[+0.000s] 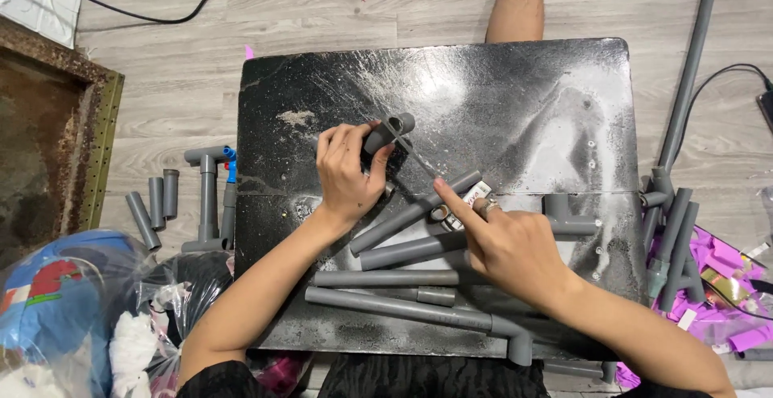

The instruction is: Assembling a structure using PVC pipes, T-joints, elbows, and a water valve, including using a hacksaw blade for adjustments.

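So the left hand [348, 174] has its fingers clamped around a short grey pipe fitting [389, 130], held just above the black scuffed tabletop [515, 84], open end pointing up and away. The right hand [503, 241] isn't gripping anything I can see: index finger stretched out flat with its tip touching a grey pipe [415, 213] that lies at a slant, other fingers loosely curled, and there's a small tube or can [463, 205] tucked right beside the knuckles. If it were me, I'd keep the fitting square and steady in the left and roll that slanted pipe into a proper grip before lining the ends up, since round pipes skate around on a slick board. The fitting sits up and to the left of the pipe's upper end, near but not touching. More pipes [403, 277] lie below, closer to the body, and a bundle of spares [676, 237] sits on the floor off to the right.
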